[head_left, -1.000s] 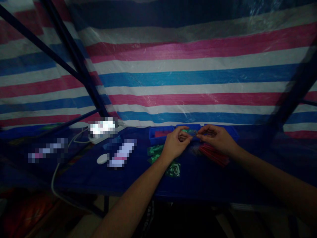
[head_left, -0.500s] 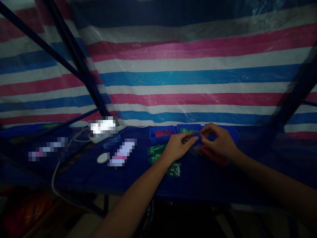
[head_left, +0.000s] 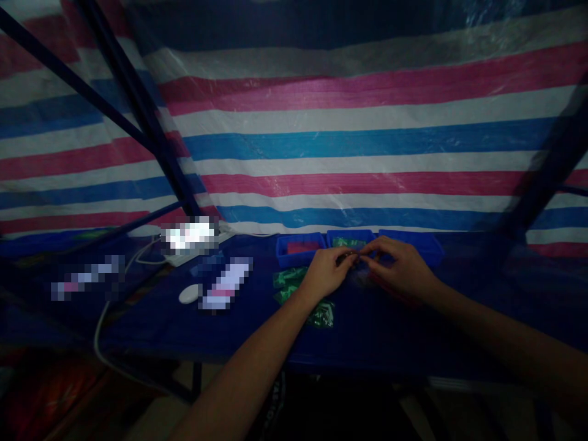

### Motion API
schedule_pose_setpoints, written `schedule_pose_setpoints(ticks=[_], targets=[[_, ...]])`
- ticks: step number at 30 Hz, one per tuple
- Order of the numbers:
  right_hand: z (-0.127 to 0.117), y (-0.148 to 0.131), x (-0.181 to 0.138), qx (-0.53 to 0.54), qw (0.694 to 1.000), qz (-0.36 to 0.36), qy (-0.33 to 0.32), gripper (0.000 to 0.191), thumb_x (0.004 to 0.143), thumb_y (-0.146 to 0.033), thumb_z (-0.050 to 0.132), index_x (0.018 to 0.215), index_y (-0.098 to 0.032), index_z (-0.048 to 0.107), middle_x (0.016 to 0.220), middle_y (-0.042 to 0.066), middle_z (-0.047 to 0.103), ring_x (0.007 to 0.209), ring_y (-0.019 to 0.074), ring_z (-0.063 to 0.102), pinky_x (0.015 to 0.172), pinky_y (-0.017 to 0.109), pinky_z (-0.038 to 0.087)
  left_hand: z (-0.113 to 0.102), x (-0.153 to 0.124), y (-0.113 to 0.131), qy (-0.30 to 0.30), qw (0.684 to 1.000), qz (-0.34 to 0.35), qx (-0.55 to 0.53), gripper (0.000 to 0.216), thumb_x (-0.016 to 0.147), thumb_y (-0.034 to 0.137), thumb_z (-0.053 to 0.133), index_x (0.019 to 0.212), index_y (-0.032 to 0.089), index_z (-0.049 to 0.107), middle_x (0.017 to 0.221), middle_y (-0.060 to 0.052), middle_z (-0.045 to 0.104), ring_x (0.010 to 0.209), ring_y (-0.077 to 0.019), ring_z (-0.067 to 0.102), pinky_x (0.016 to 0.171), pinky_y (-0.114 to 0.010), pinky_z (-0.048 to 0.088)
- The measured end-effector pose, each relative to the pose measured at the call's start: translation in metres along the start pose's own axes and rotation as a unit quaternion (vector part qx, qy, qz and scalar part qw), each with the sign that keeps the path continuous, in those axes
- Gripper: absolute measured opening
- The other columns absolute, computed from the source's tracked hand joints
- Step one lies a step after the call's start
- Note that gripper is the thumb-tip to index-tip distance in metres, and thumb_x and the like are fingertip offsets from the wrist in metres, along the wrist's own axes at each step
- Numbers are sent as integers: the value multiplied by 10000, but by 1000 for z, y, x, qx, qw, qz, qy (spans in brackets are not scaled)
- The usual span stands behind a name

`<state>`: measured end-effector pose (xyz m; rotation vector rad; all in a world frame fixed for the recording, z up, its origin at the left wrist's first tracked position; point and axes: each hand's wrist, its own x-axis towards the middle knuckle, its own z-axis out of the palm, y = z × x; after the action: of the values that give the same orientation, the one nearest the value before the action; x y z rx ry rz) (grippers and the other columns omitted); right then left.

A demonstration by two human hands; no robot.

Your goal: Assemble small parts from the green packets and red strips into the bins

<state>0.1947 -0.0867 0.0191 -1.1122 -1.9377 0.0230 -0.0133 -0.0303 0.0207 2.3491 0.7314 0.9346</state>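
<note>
My left hand (head_left: 327,274) and my right hand (head_left: 399,268) meet fingertip to fingertip low over the dark blue table (head_left: 257,331), both pinched on a small item too dim to name. Just behind them stand three blue trays: one with red pieces (head_left: 299,248), one with green pieces (head_left: 350,241), and a third (head_left: 416,244) whose contents do not show. Small green packets (head_left: 288,278) lie left of my left hand, another green packet (head_left: 321,315) under my left wrist. A red bundle lies mostly hidden beneath my right hand.
A white oval object (head_left: 190,294) and a white cable (head_left: 98,343) lie at the left of the table, near blurred items. A striped pink, white and blue tarp (head_left: 349,141) hangs behind. Dark metal poles (head_left: 138,104) cross at the left. The table's front edge is close.
Both hands have dropped lower toward the table and drawn closer together. My right hand now covers most of the red bundle that showed before.
</note>
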Motion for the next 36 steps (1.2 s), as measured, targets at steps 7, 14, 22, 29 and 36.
schedule_pose_setpoints(ticks=[7,14,22,29,36], targets=[[-3,5,2,63,997,34,-10,279,912,-373,702,1170,-268,727,1046,63,734,873,231,704,792,393,582,0,-3,5,-75,997,-11,-23,273,1014,344,542,1059,174,751,827,-34,765,687,-154,700,659,-244,499],[-3,4,3,61,998,9,-27,133,943,-337,666,997,-280,774,980,50,753,920,236,704,849,414,565,2,-3,0,-56,994,-31,-86,311,1001,339,534,1190,170,713,827,-47,767,648,-154,701,628,-250,530],[1,7,3,19,999,-34,-27,135,892,-323,729,1020,-298,766,1036,53,746,998,258,684,919,454,550,3,0,-4,11,994,-3,-108,329,976,278,556,1250,168,702,1194,-101,747,1048,-218,709,941,-361,556],[0,3,3,53,998,28,6,152,923,-388,692,986,-261,746,1002,57,743,951,245,702,903,436,562,6,0,-7,35,996,-26,-81,232,941,210,580,1161,173,641,955,-53,743,838,-168,704,794,-296,553],[0,5,1,120,988,91,-32,336,935,-381,672,1256,-283,690,1196,60,753,1061,254,727,957,453,579,8,-2,-4,-2,997,5,-74,735,877,124,622,1537,218,312,994,-46,740,838,-165,707,796,-296,540]])
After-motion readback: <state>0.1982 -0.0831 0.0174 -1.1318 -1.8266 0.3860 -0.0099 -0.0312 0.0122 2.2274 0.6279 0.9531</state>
